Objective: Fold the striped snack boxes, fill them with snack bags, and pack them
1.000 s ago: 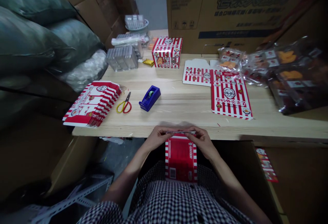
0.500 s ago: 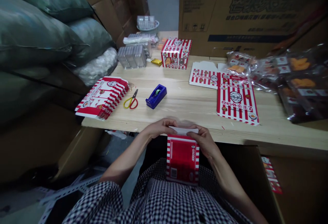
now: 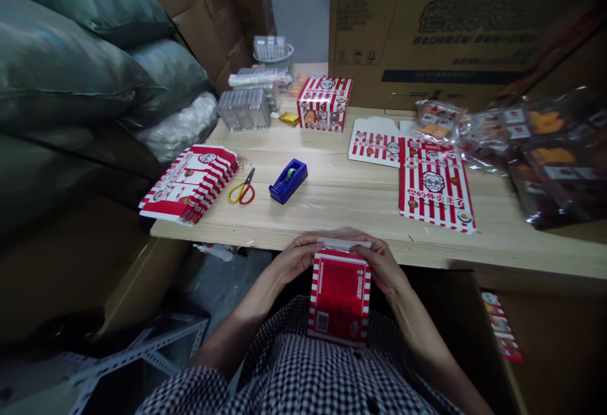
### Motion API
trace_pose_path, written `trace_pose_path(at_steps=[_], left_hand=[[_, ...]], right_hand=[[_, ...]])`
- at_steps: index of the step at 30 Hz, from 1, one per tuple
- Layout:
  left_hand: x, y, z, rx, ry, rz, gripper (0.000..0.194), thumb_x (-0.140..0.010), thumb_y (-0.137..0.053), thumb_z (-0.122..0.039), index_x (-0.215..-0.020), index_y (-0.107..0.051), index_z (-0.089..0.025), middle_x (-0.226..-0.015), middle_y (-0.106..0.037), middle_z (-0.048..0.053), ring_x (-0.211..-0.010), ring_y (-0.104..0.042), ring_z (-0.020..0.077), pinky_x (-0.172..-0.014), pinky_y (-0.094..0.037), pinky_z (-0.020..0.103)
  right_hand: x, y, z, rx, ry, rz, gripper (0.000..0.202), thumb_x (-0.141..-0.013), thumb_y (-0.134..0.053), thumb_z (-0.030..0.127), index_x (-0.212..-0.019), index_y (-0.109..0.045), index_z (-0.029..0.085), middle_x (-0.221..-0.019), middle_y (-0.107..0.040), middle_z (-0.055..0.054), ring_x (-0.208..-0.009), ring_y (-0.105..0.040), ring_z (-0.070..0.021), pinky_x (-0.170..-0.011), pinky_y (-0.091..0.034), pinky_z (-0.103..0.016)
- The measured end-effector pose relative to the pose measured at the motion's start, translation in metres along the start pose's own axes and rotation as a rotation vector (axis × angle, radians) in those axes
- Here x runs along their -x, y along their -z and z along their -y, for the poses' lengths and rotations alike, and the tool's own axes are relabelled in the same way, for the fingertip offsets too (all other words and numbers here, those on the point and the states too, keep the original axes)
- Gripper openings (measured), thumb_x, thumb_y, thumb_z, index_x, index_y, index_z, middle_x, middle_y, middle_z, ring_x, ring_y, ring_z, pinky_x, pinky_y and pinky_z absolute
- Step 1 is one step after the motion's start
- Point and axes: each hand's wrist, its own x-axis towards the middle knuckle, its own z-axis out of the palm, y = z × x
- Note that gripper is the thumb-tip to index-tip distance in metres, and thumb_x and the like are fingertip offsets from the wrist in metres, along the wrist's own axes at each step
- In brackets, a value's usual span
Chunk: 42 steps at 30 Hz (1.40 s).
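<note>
A red-and-white striped cardboard box (image 3: pixel 340 295) is in front of my body, just off the table's near edge, its red printed panel facing me. My left hand (image 3: pixel 298 257) grips the top left of it, thumb on the white flap. At the top right my right hand (image 3: pixel 379 263) pinches the same flap, thumb bent over it. Fingers behind the flap are partly hidden and a little blurred. Beyond my hands on the table lie a blue tape dispenser (image 3: pixel 288 181) and scissors (image 3: pixel 242 188) with yellow and red handles.
Folded striped cartons (image 3: pixel 190 181) are stacked at the left. An assembled striped box (image 3: pixel 325 104) stands at the back, beside clear plastic cases (image 3: pixel 244 109). Flat cartons (image 3: pixel 434 184) and clear bags (image 3: pixel 550 143) lie at right. A large cardboard box (image 3: pixel 370 23) rises behind.
Both hands have come slightly lower and nearer my body at the flap. The left thumb has shifted along the flap's edge. The things on the table stay put.
</note>
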Motion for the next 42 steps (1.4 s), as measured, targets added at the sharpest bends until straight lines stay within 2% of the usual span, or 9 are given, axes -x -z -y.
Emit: trace_pose_path(at_steps=[4,7,13,16,23,28,32,37,42], left_hand=[[-0.009,0.003,-0.007,-0.096,0.009,-0.083,0.030,-0.062,-0.077,-0.012,-0.092,-0.080,-0.010,-0.072,-0.076,0.006,-0.064,-0.066,0.0131,-0.068,-0.051,0.023],[-0.010,0.003,-0.014,-0.215,-0.003,-0.093,0.028,-0.064,-0.074,-0.013,-0.091,-0.080,-0.010,-0.070,-0.075,0.006,-0.062,-0.065,0.0136,-0.067,-0.050,0.023],[0.002,0.002,-0.034,-0.375,-0.021,0.203,0.031,-0.077,-0.077,-0.033,-0.103,-0.078,-0.015,-0.094,-0.078,0.009,-0.092,-0.071,0.0216,-0.094,-0.049,0.033],[0.002,0.003,-0.041,-0.453,-0.018,0.247,0.033,-0.075,-0.080,-0.032,-0.104,-0.078,-0.016,-0.095,-0.079,0.008,-0.095,-0.071,0.0224,-0.096,-0.049,0.034],[-0.009,0.004,-0.023,-0.479,-0.076,0.007,0.035,-0.077,-0.077,-0.033,-0.106,-0.079,-0.014,-0.094,-0.079,0.009,-0.087,-0.072,0.0247,-0.089,-0.052,0.036],[0.005,-0.001,-0.020,-0.611,-0.261,0.070,0.035,-0.090,-0.064,-0.037,-0.120,-0.074,-0.021,-0.122,-0.073,0.008,-0.116,-0.066,0.0268,-0.106,-0.045,0.039],[0.013,0.000,-0.020,-0.722,-0.321,0.117,0.036,-0.094,-0.058,-0.035,-0.126,-0.069,-0.025,-0.130,-0.069,0.008,-0.124,-0.062,0.0261,-0.111,-0.041,0.041],[0.008,0.009,-0.011,-0.703,-0.344,0.094,0.032,-0.094,-0.059,-0.032,-0.121,-0.073,-0.023,-0.124,-0.072,0.009,-0.121,-0.064,0.0264,-0.110,-0.042,0.040],[0.010,0.014,-0.013,-0.715,-0.321,0.163,0.031,-0.093,-0.060,-0.033,-0.115,-0.076,-0.020,-0.125,-0.071,0.011,-0.121,-0.063,0.0277,-0.109,-0.043,0.039]], right_hand=[[0.002,-0.009,0.002,0.021,-0.011,0.048,0.020,-0.062,-0.083,0.025,-0.079,-0.075,0.019,-0.065,-0.074,0.000,-0.052,-0.063,-0.0135,-0.055,-0.045,-0.024],[0.005,-0.010,0.004,0.031,0.013,0.115,0.026,-0.067,-0.083,0.031,-0.091,-0.077,0.020,-0.077,-0.077,-0.002,-0.061,-0.067,-0.0158,-0.063,-0.049,-0.026],[0.003,0.000,0.004,0.032,0.027,0.093,0.023,-0.066,-0.084,0.031,-0.085,-0.077,0.020,-0.074,-0.076,-0.001,-0.062,-0.067,-0.0156,-0.061,-0.048,-0.025],[-0.001,0.000,0.004,0.044,0.018,0.092,0.020,-0.066,-0.082,0.029,-0.083,-0.077,0.020,-0.073,-0.076,-0.001,-0.060,-0.066,-0.0156,-0.062,-0.049,-0.027],[0.000,-0.002,0.006,0.061,0.039,0.161,0.020,-0.071,-0.079,0.030,-0.090,-0.079,0.023,-0.088,-0.079,-0.003,-0.081,-0.073,-0.0217,-0.078,-0.054,-0.032],[0.012,0.006,0.007,0.083,0.090,0.254,0.025,-0.082,-0.074,0.043,-0.103,-0.079,0.028,-0.111,-0.077,-0.004,-0.105,-0.071,-0.0247,-0.100,-0.050,-0.040],[0.015,0.009,0.005,0.166,0.161,0.279,0.025,-0.087,-0.070,0.046,-0.106,-0.078,0.032,-0.117,-0.075,-0.003,-0.120,-0.064,-0.0252,-0.111,-0.040,-0.045],[0.012,0.014,0.006,0.314,0.245,0.338,0.025,-0.090,-0.067,0.044,-0.109,-0.078,0.033,-0.119,-0.074,-0.004,-0.120,-0.064,-0.0253,-0.112,-0.040,-0.046],[0.014,0.021,0.015,0.471,0.288,0.412,0.025,-0.093,-0.063,0.042,-0.110,-0.077,0.032,-0.122,-0.073,-0.005,-0.120,-0.064,-0.0253,-0.109,-0.043,-0.044]])
